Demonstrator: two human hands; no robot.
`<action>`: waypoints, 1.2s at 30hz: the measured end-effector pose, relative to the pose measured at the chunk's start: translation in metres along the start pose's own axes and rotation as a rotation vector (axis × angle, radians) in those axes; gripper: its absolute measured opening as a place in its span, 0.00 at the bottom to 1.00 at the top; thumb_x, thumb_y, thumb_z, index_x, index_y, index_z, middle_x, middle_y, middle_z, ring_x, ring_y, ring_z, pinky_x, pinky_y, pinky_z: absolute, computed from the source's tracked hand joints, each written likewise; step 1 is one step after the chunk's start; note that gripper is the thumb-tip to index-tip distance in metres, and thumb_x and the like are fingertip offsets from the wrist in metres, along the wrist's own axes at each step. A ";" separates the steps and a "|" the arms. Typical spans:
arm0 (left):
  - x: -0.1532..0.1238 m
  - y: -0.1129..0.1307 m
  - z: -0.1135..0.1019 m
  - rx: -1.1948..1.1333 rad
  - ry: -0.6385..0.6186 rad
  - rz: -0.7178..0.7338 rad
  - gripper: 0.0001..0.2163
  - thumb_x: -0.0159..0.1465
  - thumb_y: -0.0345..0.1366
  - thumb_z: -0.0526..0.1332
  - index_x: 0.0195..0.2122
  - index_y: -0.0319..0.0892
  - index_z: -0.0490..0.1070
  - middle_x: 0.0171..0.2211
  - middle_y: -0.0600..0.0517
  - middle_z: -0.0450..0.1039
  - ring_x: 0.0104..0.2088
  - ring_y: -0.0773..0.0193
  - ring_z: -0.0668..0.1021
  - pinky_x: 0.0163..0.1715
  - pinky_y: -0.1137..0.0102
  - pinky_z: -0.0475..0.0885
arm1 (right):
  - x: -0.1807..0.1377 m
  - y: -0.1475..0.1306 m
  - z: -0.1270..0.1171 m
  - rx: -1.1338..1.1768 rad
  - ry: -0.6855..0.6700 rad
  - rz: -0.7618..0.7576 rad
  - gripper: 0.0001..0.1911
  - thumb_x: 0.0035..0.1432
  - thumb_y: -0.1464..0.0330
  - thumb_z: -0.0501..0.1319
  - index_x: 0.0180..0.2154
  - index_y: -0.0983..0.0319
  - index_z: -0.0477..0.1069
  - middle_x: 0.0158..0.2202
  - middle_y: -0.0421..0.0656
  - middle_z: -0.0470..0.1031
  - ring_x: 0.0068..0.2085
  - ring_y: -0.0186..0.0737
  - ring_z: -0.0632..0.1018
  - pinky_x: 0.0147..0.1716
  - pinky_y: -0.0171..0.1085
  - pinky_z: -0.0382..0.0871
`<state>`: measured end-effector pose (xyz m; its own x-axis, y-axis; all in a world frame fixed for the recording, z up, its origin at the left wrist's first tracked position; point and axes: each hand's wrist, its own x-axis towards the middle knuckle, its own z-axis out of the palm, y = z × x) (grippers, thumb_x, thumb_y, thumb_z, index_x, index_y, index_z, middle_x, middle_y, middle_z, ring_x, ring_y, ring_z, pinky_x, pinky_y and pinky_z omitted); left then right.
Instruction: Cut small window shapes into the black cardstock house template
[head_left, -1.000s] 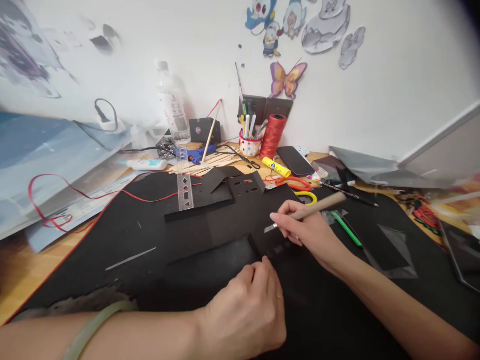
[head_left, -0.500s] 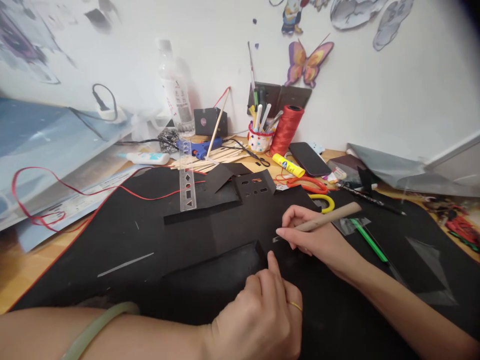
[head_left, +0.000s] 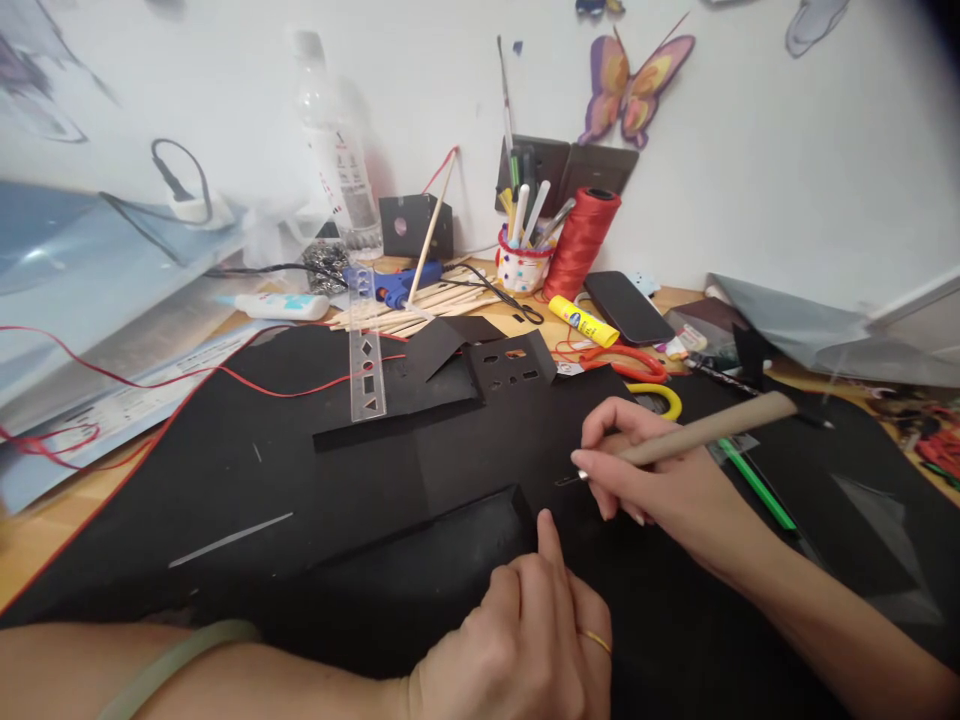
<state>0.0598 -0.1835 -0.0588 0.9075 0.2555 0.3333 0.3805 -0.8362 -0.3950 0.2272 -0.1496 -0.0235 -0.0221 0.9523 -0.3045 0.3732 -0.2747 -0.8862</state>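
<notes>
My right hand grips a craft knife with a tan wooden handle, held like a pen. Its blade tip touches a small black paper piece on the big black sheet. My left hand rests low in the middle, fingers curled, with the index finger stretched out and pressing down on the black paper just below the blade. A ring shows on one finger of the left hand and a pale green bangle on its wrist.
A clear stencil ruler and a folded black card with cut-out holes lie further back. Behind them are a red thread spool, pen cup, glue stick, phone, blue glue gun, water bottle. A green pencil lies right.
The camera has tipped downward, so everything sits higher in view. My right hand has shifted slightly right with the knife. My left index finger has stretched out onto the paper.
</notes>
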 end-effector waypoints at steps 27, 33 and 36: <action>0.002 0.000 0.002 -0.006 0.009 0.018 0.10 0.60 0.27 0.50 0.33 0.30 0.69 0.33 0.35 0.74 0.17 0.69 0.70 0.13 0.78 0.61 | 0.006 0.024 0.022 -0.305 0.172 -0.206 0.15 0.51 0.71 0.55 0.19 0.60 0.49 0.18 0.37 0.53 0.21 0.31 0.57 0.19 0.34 0.51; 0.002 0.001 0.002 -0.008 -0.004 0.031 0.10 0.60 0.28 0.50 0.34 0.28 0.70 0.33 0.35 0.74 0.17 0.69 0.71 0.13 0.78 0.61 | 0.007 0.021 0.025 -0.316 0.168 -0.190 0.15 0.50 0.72 0.55 0.19 0.60 0.50 0.17 0.37 0.52 0.19 0.31 0.56 0.17 0.35 0.49; 0.002 0.001 0.003 0.003 -0.001 0.026 0.10 0.60 0.28 0.50 0.34 0.28 0.70 0.33 0.35 0.74 0.17 0.69 0.71 0.13 0.78 0.62 | 0.007 0.021 0.027 -0.292 0.171 -0.182 0.14 0.52 0.70 0.55 0.19 0.60 0.51 0.17 0.37 0.52 0.19 0.30 0.56 0.17 0.35 0.49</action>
<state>0.0628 -0.1823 -0.0606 0.9173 0.2342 0.3220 0.3574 -0.8409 -0.4064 0.2095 -0.1524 -0.0536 0.0333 0.9972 -0.0664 0.6263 -0.0726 -0.7762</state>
